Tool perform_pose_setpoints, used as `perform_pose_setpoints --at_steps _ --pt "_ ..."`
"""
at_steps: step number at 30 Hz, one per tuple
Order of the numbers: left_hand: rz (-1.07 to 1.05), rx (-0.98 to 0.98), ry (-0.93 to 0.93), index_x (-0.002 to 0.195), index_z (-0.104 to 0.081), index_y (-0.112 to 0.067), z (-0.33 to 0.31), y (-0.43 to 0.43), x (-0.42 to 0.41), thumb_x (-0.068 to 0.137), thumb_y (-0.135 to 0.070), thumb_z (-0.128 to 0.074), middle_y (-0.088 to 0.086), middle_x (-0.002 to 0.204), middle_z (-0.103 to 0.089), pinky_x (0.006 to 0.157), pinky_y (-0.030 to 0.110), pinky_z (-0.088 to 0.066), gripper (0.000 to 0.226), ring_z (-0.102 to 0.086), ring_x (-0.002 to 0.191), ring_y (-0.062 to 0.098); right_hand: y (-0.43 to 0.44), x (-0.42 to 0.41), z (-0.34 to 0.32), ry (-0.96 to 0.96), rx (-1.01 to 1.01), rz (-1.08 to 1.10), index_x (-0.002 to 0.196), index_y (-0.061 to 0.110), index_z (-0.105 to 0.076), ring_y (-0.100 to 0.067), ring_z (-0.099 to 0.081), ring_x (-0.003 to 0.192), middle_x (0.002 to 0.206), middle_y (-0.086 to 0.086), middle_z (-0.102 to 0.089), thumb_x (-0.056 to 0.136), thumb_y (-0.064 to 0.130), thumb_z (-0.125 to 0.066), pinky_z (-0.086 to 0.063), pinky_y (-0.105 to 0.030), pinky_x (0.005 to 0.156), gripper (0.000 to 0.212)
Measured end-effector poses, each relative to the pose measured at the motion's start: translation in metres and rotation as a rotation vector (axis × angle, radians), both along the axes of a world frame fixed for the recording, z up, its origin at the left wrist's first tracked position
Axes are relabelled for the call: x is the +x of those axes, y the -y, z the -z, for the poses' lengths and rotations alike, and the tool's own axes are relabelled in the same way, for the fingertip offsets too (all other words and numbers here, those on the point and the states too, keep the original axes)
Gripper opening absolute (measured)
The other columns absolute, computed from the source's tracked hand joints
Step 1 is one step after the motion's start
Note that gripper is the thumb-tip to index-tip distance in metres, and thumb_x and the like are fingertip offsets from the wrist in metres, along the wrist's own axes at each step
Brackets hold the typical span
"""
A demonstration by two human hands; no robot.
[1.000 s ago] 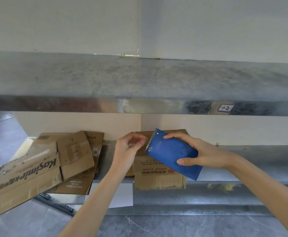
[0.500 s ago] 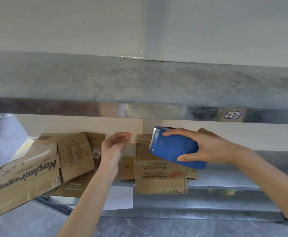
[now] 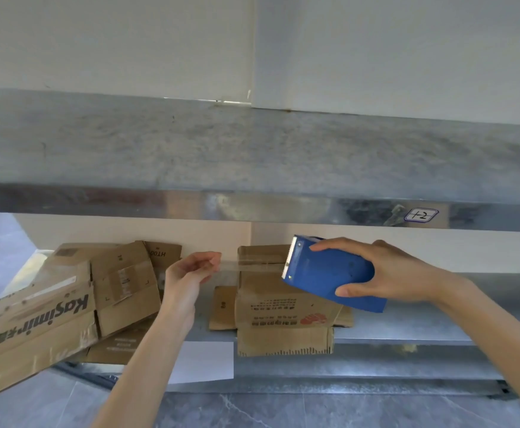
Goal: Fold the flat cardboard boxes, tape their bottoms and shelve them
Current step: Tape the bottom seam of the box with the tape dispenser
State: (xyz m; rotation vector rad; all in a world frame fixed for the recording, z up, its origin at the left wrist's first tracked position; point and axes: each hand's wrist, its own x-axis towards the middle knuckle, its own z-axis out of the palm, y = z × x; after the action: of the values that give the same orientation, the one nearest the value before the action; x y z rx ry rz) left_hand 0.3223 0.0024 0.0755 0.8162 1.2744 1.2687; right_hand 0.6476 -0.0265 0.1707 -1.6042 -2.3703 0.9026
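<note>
Left hand (image 3: 187, 273) seemingly pinches clear tape (image 3: 252, 265) from the blue tape dispenser (image 3: 323, 273) gripped by the right hand (image 3: 385, 270); flattened cardboard boxes (image 3: 67, 304) lie on a steel shelf (image 3: 406, 325) above grey floor (image 3: 252, 409).

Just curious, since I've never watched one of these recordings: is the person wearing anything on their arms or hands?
No. The left hand and right hand are bare: no gloves, rings or watch show, and no sleeves reach into view.

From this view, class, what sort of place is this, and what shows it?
Probably a storeroom or packing area: metal shelving with a handwritten label, flattened cardboard boxes and a blue tape dispenser.
</note>
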Motion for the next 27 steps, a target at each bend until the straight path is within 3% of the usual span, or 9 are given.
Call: perform_pose_setpoints --at_steps 4,6,8,10,12,15,20,24,27 --pt "-0.048 0.012 0.016 0.090 -0.072 -0.013 0.004 -0.004 -0.020 0.085 -0.007 -0.069 0.001 0.085 -0.074 0.093 0.034 -0.050 0.008 -0.066 0.094 0.024 0.000 0.019 -0.005 0.048 0.016 0.061 0.125 0.073 -0.037 -0.016 -0.054 0.059 0.072 0.004 -0.065 0.083 0.040 -0.075 -0.048 -0.036 0.063 0.066" --pt "-0.018 0.029 0.047 0.093 -0.071 -0.013 0.004 -0.004 -0.020 0.080 -0.018 -0.071 0.000 0.086 -0.075 0.095 0.038 -0.047 0.015 -0.067 0.097 0.024 -0.001 0.024 -0.003 0.044 0.007 0.065 0.127 0.072 -0.037 -0.015 -0.062 0.075 0.091 0.008 -0.070 0.082 0.041 -0.076 -0.052 -0.039 0.074 0.067" --pt "0.027 0.048 0.069 0.099 -0.070 -0.011 0.003 -0.006 -0.016 0.077 -0.022 -0.073 0.003 0.096 -0.076 0.098 0.037 -0.045 0.025 -0.068 0.106 0.023 -0.004 0.030 -0.003 -0.018 -0.005 0.088 0.131 0.068 -0.038 -0.006 -0.062 0.105 0.123 0.022 -0.062 0.081 0.041 -0.078 -0.052 -0.037 0.090 0.069" --pt "0.061 0.094 0.034 0.109 -0.066 -0.003 0.002 -0.006 -0.006 0.079 -0.010 -0.074 0.009 0.104 -0.072 0.094 0.029 -0.049 0.032 -0.067 0.111 0.023 -0.009 0.036 -0.006 -0.045 -0.027 0.096 0.131 0.068 -0.039 0.009 -0.049 0.121 0.133 0.038 -0.049 0.080 0.039 -0.080 -0.045 -0.028 0.101 0.071" --pt "0.060 0.112 0.048 0.117 -0.056 0.005 0.003 -0.003 0.009 0.081 0.015 -0.066 0.014 0.104 -0.063 0.076 0.018 -0.055 0.039 -0.070 0.104 0.019 -0.011 0.042 -0.008 -0.026 -0.055 0.093 0.128 0.069 -0.041 0.016 -0.044 0.122 0.132 0.044 -0.045 0.080 0.037 -0.081 -0.042 -0.021 0.102 0.070" --pt "0.034 0.139 0.007 0.115 -0.051 -0.004 0.011 0.001 0.033 0.077 0.025 -0.065 0.008 0.101 -0.054 0.072 0.017 -0.055 0.049 -0.070 0.103 0.015 -0.012 0.046 -0.008 -0.031 -0.090 0.086 0.127 0.067 -0.044 0.013 -0.045 0.122 0.131 0.042 -0.046 0.081 0.037 -0.080 -0.044 -0.020 0.100 0.066" --pt "0.042 0.162 -0.124 0.114 -0.047 -0.020 0.029 -0.001 0.046 0.080 0.018 -0.067 0.010 0.113 -0.052 0.090 0.030 -0.057 0.054 -0.067 0.111 0.008 -0.010 0.052 -0.008 -0.055 -0.117 0.083 0.130 0.061 -0.047 0.006 -0.049 0.123 0.133 0.033 -0.050 0.080 0.035 -0.080 -0.046 -0.032 0.103 0.065" --pt "0.074 0.163 -0.237 0.117 -0.044 -0.018 0.039 0.000 0.044 0.082 0.010 -0.071 0.013 0.122 -0.052 0.088 0.028 -0.058 0.051 -0.065 0.106 -0.003 -0.007 0.054 -0.006 -0.087 -0.156 0.094 0.129 0.060 -0.049 0.005 -0.049 0.123 0.134 0.031 -0.052 0.080 0.032 -0.081 -0.045 -0.033 0.105 0.065" --pt "0.105 0.149 -0.234 0.115 -0.044 -0.018 0.044 0.000 0.041 0.082 0.009 -0.072 0.013 0.124 -0.055 0.092 0.036 -0.057 0.051 -0.065 0.108 -0.001 -0.008 0.054 -0.003 -0.073 -0.167 0.081 0.130 0.059 -0.049 0.004 -0.048 0.126 0.136 0.030 -0.051 0.080 0.031 -0.082 -0.043 -0.034 0.108 0.066"
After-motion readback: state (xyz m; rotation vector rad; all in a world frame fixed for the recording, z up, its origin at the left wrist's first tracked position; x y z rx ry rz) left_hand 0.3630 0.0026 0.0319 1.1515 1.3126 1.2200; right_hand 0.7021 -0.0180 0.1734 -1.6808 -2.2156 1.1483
